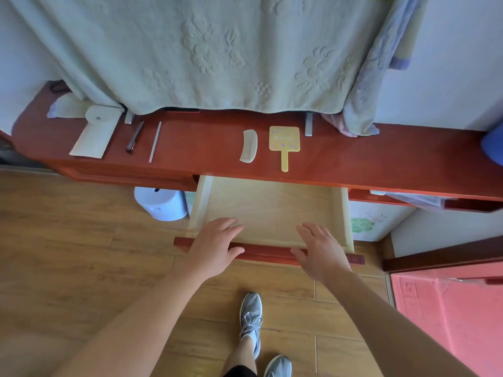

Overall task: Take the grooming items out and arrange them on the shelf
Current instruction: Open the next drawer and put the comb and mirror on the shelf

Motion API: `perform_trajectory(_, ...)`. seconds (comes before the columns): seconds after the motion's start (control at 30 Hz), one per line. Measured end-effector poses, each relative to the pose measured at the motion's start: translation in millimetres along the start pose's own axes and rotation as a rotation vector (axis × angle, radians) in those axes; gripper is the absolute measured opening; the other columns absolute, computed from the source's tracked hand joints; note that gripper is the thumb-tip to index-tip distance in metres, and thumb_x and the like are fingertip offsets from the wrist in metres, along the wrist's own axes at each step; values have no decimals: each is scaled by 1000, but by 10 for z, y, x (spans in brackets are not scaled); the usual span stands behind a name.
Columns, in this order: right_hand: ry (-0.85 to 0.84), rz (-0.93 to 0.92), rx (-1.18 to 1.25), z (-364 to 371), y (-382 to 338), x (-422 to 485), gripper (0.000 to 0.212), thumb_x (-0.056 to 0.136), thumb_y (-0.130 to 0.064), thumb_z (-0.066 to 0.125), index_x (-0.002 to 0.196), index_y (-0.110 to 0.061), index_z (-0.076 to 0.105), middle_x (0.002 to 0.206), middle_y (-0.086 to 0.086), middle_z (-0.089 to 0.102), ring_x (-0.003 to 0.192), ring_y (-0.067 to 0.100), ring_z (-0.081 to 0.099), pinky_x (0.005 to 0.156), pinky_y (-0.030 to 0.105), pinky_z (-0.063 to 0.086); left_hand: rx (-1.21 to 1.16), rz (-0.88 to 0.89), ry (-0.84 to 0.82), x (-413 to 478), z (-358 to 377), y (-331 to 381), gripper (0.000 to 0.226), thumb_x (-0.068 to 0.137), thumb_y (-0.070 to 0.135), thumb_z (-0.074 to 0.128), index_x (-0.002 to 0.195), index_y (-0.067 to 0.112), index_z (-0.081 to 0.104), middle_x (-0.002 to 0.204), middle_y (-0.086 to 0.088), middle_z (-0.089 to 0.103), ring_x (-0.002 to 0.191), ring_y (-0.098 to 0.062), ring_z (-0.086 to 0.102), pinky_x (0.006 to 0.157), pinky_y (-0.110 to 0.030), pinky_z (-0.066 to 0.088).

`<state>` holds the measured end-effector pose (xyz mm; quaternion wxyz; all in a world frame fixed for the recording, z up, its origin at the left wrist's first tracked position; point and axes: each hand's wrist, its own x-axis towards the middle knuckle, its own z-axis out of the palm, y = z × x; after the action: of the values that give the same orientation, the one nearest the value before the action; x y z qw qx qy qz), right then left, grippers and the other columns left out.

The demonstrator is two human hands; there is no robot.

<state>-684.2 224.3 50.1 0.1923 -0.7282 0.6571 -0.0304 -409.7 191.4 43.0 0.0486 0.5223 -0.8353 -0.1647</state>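
Currently in hand: nothing. Neither hand holds an item.
Left hand (pixel 215 246): flat, palm down, fingers straight and slightly spread. It lies over the left part of the drawer's red front rail, with the thumb along the rail.
Right hand (pixel 318 251): also flat, with straight fingers, over the right part of the same rail. I cannot tell how firmly either palm presses.
Drawer (pixel 202 202): pulled out toward me. The visible floor shows no items, and the back part under the shelf is hidden.
Comb (pixel 249 146): on the shelf (pixel 381 159), straight ahead beyond the drawer, lying front to back.
Hand mirror (pixel 284 140): just beside the comb on its right, not touching it, with the handle pointing toward me.
Nearer hand: left for the comb, right for the mirror. Both are well apart from my fingertips.
Other shelf items: a dark pen-like stick (pixel 134 136) and a thin pale rod (pixel 155 142) lie far to the left. A towel (pixel 217 50) hangs over the back.
Key relation: the front rail runs left to right under both palms, and the drawer slides away from me, toward the shelf.
Assessment: the items appear to be out and arranged.
Likely next step: an even two-handed push to close the drawer. An uneven push could skew and jam it.
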Motion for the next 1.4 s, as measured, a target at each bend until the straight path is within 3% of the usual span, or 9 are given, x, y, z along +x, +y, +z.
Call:
perform_trajectory(0.13, 9, -11, -10, 184, 72, -117, 44, 88, -33, 65, 128, -16, 59, 134, 4, 54, 123, 27, 48, 98, 40, 46, 78, 32, -10, -91, 131, -37, 45, 83, 33, 76, 124, 15, 66, 123, -1, 63, 115, -23, 59, 98, -39, 49)
perform_trajectory(0.27, 134, -61, 12, 329, 92, -163, 20, 82, -21, 71, 102, -16, 69, 106, 3, 65, 95, 29, 59, 73, 37, 54, 72, 20, 29, -132, 213, -67, 33, 83, 28, 77, 113, 14, 72, 102, 4, 64, 96, -19, 60, 79, -35, 54)
perform_trajectory(0.33, 175, -78, 8, 364, 87, -179, 14, 82, -18, 71, 96, -16, 69, 97, 1, 64, 87, 28, 58, 64, 35, 53, 55, 10, 47, -140, 238, -71, 31, 83, 26, 78, 111, 14, 72, 98, 4, 63, 93, -18, 60, 73, -34, 55)
perform_trajectory(0.53, 205, -87, -8, 351, 84, -150, 11, 83, -16, 72, 93, -16, 69, 91, 0, 63, 81, 25, 57, 57, 30, 49, 43, 5, 74, -94, 240, -65, 30, 79, 23, 81, 106, 13, 74, 93, 5, 64, 88, -18, 61, 66, -29, 53)
perform_trajectory(0.87, 188, 1, 4, 187, 143, 400, 8, 83, -15, 71, 91, -17, 70, 89, -3, 63, 82, 23, 56, 54, 29, 47, 33, -5, 98, 465, 142, -208, 29, 76, 22, 84, 102, 13, 75, 88, 6, 62, 83, -18, 60, 61, -27, 50)
perform_trajectory(1.23, 141, 64, 32, 12, 232, 993, 17, 85, -16, 70, 101, -15, 72, 95, -1, 64, 90, 24, 56, 63, 34, 52, 58, 38, 60, 1083, 57, -437, 31, 74, 24, 85, 103, 15, 75, 89, 6, 63, 83, -17, 60, 62, -31, 54)
perform_trajectory(1.33, 174, 73, 23, -27, 213, 1022, 24, 82, -16, 73, 106, -14, 70, 101, 1, 62, 95, 25, 56, 68, 36, 54, 62, 19, 131, 1117, 23, -435, 42, 73, 27, 86, 111, 16, 72, 98, 4, 61, 90, -18, 58, 74, -34, 56)
perform_trajectory(1.4, 210, 79, -34, -69, 193, 1008, 46, 77, -20, 78, 120, -12, 63, 116, 5, 58, 109, 28, 52, 84, 41, 54, 72, -21, 175, 1120, -33, -418, 66, 68, 36, 88, 125, 15, 61, 116, -3, 57, 108, -23, 55, 93, -38, 51)
